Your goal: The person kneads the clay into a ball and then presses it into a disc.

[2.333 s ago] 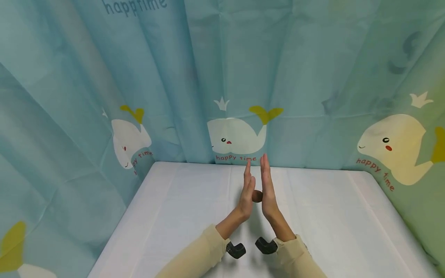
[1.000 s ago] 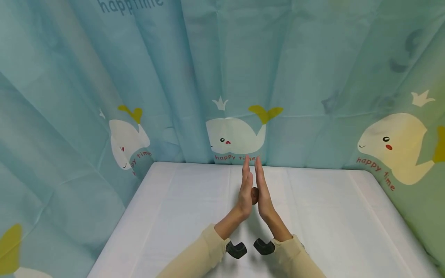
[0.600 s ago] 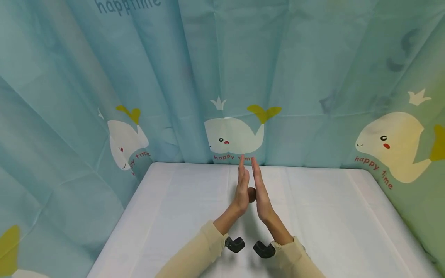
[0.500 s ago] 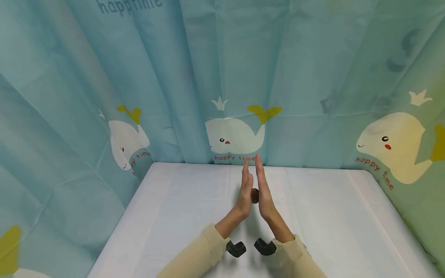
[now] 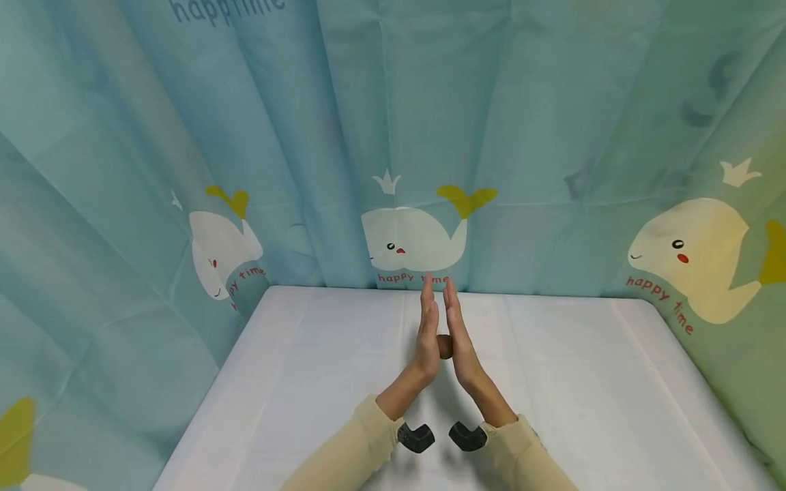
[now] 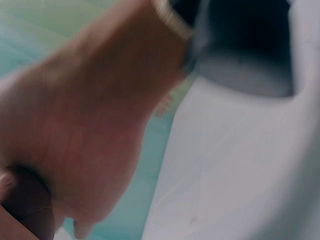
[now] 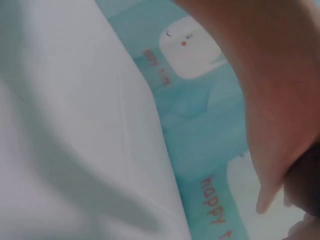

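Note:
A small brown ball (image 5: 445,346) is held between the two palms, above the table, in the head view. My left hand (image 5: 428,346) stands on edge with straight fingers pointing away, its palm against the ball's left side. Facing it, my right hand (image 5: 464,356) has its fingers straight too, palm on the ball's right side. The fingertips lean toward each other with a narrow gap. In the left wrist view the ball (image 6: 31,202) looks dark, with a faint line across it, partly covered by a hand. In the right wrist view the ball (image 7: 306,182) is cut by the frame edge.
A white-covered table (image 5: 344,341) lies under the hands. Behind and around it hangs a blue-green curtain (image 5: 552,136) printed with whales. Black curved devices, one on the left wrist (image 5: 415,438) and one on the right wrist (image 5: 467,436), stick out inward near the sleeves.
The palms slide back and forth against each other with the ball between them. Since half a second ago the left fingertips have shifted forward and the right ones back, both slightly leftward.

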A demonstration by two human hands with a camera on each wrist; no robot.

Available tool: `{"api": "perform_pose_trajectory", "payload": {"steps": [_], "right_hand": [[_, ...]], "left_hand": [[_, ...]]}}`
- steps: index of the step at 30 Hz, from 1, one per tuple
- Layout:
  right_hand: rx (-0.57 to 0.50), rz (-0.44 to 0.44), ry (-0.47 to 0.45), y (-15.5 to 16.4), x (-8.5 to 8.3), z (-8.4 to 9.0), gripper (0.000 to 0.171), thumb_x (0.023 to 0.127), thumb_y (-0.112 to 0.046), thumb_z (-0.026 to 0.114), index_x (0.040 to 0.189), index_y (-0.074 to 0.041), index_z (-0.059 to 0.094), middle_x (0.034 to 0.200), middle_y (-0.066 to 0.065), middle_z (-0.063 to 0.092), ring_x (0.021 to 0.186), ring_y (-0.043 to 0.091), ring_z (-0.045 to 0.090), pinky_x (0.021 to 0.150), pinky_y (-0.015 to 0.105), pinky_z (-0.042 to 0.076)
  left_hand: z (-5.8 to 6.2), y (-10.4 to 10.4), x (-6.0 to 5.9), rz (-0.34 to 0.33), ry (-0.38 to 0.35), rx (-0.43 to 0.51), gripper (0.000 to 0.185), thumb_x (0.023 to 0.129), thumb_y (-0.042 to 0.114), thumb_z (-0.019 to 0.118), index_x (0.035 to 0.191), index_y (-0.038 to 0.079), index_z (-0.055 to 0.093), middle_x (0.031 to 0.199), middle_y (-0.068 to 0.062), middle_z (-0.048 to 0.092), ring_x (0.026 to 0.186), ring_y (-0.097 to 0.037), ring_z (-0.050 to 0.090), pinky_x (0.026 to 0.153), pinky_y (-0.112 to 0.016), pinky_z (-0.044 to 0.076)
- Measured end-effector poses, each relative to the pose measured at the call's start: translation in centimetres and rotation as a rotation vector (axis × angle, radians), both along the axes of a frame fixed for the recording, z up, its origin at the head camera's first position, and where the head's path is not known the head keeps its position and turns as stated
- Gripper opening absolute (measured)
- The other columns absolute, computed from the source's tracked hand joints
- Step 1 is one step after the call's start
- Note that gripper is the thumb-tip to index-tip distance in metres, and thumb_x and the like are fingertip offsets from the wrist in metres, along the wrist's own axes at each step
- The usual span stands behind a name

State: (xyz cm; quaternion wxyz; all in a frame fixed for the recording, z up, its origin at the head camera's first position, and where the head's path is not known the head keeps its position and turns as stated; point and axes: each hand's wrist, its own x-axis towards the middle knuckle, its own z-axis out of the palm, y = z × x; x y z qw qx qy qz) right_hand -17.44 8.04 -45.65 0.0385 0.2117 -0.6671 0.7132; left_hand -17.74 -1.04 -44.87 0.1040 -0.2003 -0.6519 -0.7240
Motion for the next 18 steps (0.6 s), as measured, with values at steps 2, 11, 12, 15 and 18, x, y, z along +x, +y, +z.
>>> {"api": "perform_pose_trajectory", "payload": {"steps": [2,11,12,15,18], "right_hand": [[0.000,0.013,0.009,-0.2,0.5,0.2,0.056,0.112,-0.037,0.013,0.166,-0.031,0.000,0.172,-0.006,-0.002,0.157,0.014,-0.003,0.120,0.062,-0.006],[0.005,-0.006,0.046,0.0,0.6,2.0,0.056,0.111,-0.043,0.014,0.166,-0.035,0.002,0.171,-0.009,0.003,0.157,0.014,-0.002,0.121,0.061,-0.004],[0.006,-0.007,0.042,0.1,0.3,2.0,0.056,0.111,-0.043,0.014,0.166,-0.035,0.002,0.171,-0.009,0.003,0.157,0.013,-0.001,0.121,0.061,-0.004],[-0.023,-0.002,0.001,0.3,-0.2,1.3,0.056,0.112,-0.043,0.012,0.166,-0.035,0.001,0.171,-0.009,0.003,0.157,0.012,-0.001,0.121,0.058,-0.003],[-0.071,0.002,-0.049,0.4,-0.2,0.2,0.055,0.112,-0.044,0.010,0.166,-0.035,0.001,0.172,-0.008,0.003,0.157,0.012,0.000,0.121,0.055,0.001]], "left_hand": [[0.0,-0.1,-0.4,0.011,0.005,0.008,0.059,0.111,0.031,0.017,0.167,0.019,0.005,0.173,-0.003,0.002,0.158,-0.022,0.000,0.124,-0.055,0.003],[-1.2,0.2,0.4,-0.011,0.024,-0.036,0.059,0.111,0.027,0.018,0.167,0.020,0.003,0.173,-0.002,0.001,0.157,-0.020,0.008,0.123,-0.053,0.009],[-1.2,0.3,0.6,-0.011,0.031,-0.030,0.059,0.111,0.027,0.018,0.167,0.019,0.003,0.173,-0.001,0.002,0.157,-0.019,0.006,0.124,-0.053,0.007],[-0.8,0.3,1.0,-0.014,0.034,-0.023,0.059,0.111,0.031,0.018,0.167,0.017,0.003,0.173,-0.001,0.002,0.157,-0.015,0.000,0.124,-0.053,0.003],[-0.3,0.3,1.2,-0.034,0.021,-0.013,0.060,0.111,0.034,0.017,0.167,0.017,0.003,0.173,0.001,0.002,0.157,-0.013,0.000,0.124,-0.053,0.003]]}}
